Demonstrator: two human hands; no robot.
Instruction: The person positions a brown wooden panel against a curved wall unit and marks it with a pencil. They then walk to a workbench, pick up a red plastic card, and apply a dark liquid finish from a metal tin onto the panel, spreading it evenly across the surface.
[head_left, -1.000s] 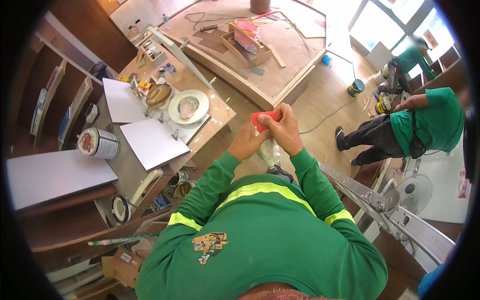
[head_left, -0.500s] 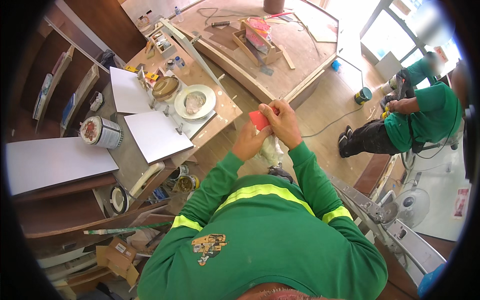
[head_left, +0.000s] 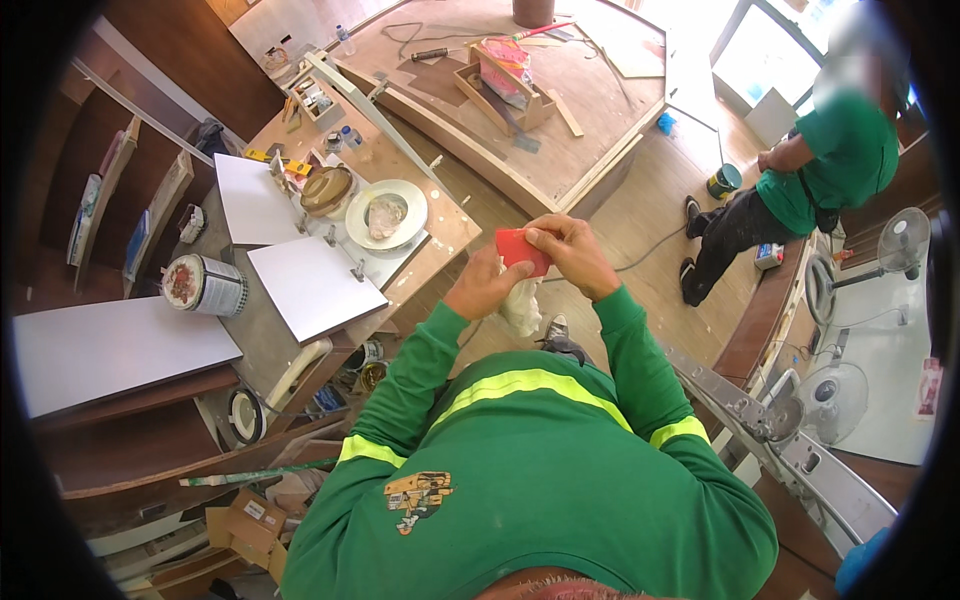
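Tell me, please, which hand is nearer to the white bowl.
Left: the left hand is apart from the white bowl, to its lower right in view; the right hand is farther right.

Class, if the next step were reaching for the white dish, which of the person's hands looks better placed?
Probably the left hand: it is nearer the white dish; the right hand is farther off. Both hold the red piece, so the right would need to keep it.

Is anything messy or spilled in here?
Yes! The wooden table has pale splotches near its corner, as if something dripped there. The bucket to the left has messy smears on top. The red piece being held shows no obvious damage.
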